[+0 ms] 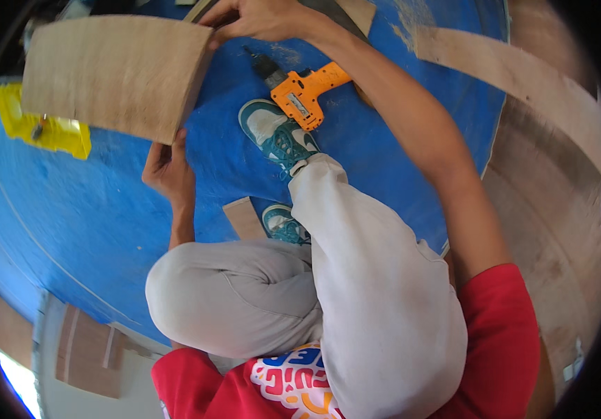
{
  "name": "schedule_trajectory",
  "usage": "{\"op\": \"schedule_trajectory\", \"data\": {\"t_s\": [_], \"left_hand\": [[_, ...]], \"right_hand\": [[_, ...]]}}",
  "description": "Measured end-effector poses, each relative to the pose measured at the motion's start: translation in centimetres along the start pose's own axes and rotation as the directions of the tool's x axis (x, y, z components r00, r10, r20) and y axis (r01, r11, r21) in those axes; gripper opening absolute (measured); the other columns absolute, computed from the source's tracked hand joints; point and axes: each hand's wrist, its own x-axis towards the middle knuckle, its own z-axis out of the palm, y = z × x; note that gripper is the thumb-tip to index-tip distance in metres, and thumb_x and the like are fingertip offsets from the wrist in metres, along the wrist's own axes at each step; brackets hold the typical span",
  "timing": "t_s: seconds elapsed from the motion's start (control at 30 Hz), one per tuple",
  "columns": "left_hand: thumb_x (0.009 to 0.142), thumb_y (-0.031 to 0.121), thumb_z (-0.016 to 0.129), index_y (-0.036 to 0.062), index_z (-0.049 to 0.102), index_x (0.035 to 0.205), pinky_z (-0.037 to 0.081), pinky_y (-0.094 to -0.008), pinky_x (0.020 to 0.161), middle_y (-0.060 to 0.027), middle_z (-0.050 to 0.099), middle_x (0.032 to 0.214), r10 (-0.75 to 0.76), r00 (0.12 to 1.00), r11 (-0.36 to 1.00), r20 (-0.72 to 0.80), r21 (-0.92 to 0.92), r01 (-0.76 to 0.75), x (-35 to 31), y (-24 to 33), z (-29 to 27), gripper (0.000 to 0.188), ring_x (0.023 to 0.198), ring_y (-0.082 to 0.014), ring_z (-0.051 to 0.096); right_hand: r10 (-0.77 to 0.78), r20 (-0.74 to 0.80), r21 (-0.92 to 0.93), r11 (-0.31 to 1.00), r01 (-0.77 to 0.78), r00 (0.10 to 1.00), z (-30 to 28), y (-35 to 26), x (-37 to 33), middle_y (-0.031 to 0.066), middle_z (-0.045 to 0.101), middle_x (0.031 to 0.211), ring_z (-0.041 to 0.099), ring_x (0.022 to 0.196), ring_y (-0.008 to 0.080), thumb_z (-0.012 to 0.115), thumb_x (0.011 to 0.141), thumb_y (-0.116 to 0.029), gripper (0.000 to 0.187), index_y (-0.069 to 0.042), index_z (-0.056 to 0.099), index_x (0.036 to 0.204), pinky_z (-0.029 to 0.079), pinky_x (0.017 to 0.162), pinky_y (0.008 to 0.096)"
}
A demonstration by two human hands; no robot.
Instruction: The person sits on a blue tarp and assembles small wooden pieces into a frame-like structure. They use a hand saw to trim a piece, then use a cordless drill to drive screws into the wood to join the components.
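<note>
A thick piece of plywood [108, 77] with a slightly bowed top edge is held up at the upper left. My left hand [169, 173] is closed on its lower right corner, the fingertips partly hidden by the wood. From the far side, my right hand [262, 19] grips the upper right corner with thumb and fingers. An orange cordless drill [302, 96] with a black chuck lies on the blue sheet, below my right hand and beside my shoe [276, 136]. Whatever lies behind the plywood is hidden.
The blue sheet [105, 216] covers the floor. A yellow plastic case [73, 140] sits partly behind the plywood. A small wood offcut [243, 218] lies near my other shoe. A long curved plywood strip [517, 77] stretches along the right; a brown board [91, 353] is at the lower left.
</note>
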Motion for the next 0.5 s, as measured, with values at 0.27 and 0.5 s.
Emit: {"op": "schedule_trajectory", "data": {"t_s": [0.27,0.5], "left_hand": [[0.093,0.003,0.080,-0.0069,0.074,0.117,0.049,-0.0207,0.075,-0.0046,0.075,0.095,-0.026,1.000,1.000,-0.006,0.008,0.026,-0.3,-0.3,-0.4,0.027,0.085,-0.0064,0.063],[0.094,0.007,0.080,-0.0068,0.074,0.118,0.047,-0.0198,0.070,-0.0040,0.075,0.093,-0.005,0.999,0.999,0.054,-0.048,0.007,0.0,-1.4,-1.2,0.028,0.080,-0.0055,0.061]], "right_hand": [[-0.040,0.054,0.193,0.981,0.029,0.998,-0.1,1.4,0.6,0.0062,0.078,0.107,0.070,0.090,0.0108,0.069,0.085,0.013,0.038,0.003,0.075,0.121,0.057,0.081,0.0261],[0.031,0.107,0.164,0.985,-0.048,0.994,-1.3,1.6,1.0,0.0065,0.078,0.109,0.069,0.091,0.0112,0.066,0.089,0.012,0.037,0.004,0.073,0.124,0.057,0.083,0.0268]]}}
